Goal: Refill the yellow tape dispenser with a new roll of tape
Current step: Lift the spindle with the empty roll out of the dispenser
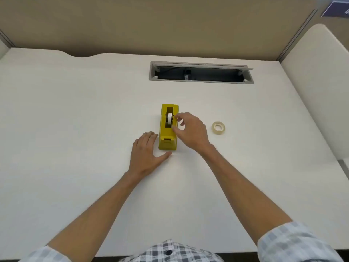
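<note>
The yellow tape dispenser (168,127) stands upright in the middle of the white desk (75,120), its cutter end toward me. A white roll (169,118) sits in its slot. My right hand (190,130) hovers at the dispenser's right side, with index finger and thumb touching the roll's edge; a firm grip is not clear. My left hand (146,152) lies flat on the desk against the dispenser's lower left corner, fingers spread, bracing it. A separate roll of clear tape (218,127) lies flat on the desk to the right, apart from both hands.
An open cable tray (201,72) is recessed in the desk behind the dispenser. A beige partition (151,25) rises along the back. A cream chair back (321,82) stands at the right edge.
</note>
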Demonstrator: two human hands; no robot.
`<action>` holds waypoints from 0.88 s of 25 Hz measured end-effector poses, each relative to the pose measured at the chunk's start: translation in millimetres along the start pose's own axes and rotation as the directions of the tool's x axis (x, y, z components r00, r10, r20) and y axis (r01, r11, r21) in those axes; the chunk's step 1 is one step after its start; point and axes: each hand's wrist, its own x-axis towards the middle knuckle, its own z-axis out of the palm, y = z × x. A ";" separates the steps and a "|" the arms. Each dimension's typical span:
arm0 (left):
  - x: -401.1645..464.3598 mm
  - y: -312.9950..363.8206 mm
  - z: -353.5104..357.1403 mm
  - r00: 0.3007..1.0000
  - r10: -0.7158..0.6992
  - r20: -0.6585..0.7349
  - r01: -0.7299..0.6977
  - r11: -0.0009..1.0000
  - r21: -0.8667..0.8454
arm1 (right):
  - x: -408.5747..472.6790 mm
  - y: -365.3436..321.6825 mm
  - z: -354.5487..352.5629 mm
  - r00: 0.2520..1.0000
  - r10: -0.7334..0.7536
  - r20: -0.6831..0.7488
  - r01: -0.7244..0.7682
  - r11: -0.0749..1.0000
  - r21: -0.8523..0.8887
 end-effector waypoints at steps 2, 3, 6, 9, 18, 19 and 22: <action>4.5 3.1 2.2 1.000 -0.017 0.015 0.017 1.000 -0.002 | 9.1 -3.3 -0.6 1.000 0.011 0.028 -0.010 0.999 -0.031; 6.0 4.3 4.1 1.000 -0.025 0.010 0.025 1.000 0.000 | 12.8 -3.1 0.0 0.999 0.011 0.038 -0.009 0.999 -0.044; 9.7 8.4 5.9 0.999 -0.043 -0.003 0.043 0.999 -0.007 | 19.7 -3.9 -1.3 0.997 -0.012 0.077 0.019 0.996 -0.082; 11.0 5.6 7.0 1.000 -0.020 -0.018 0.020 1.000 0.006 | 24.4 -2.2 -2.4 0.994 -0.049 0.098 0.060 0.992 -0.115; 10.3 3.9 9.1 1.000 -0.001 -0.017 0.001 0.999 0.039 | 33.6 -5.2 -3.7 0.987 -0.081 0.138 0.102 0.983 -0.153; 10.4 3.8 9.2 1.000 0.000 -0.013 0.000 0.999 0.038 | 34.8 -5.8 -3.8 0.987 -0.084 0.136 0.105 0.982 -0.157; 10.2 3.5 9.5 1.000 0.005 -0.009 -0.004 0.999 0.036 | 38.7 -7.4 -4.0 0.989 -0.097 0.112 0.117 0.976 -0.183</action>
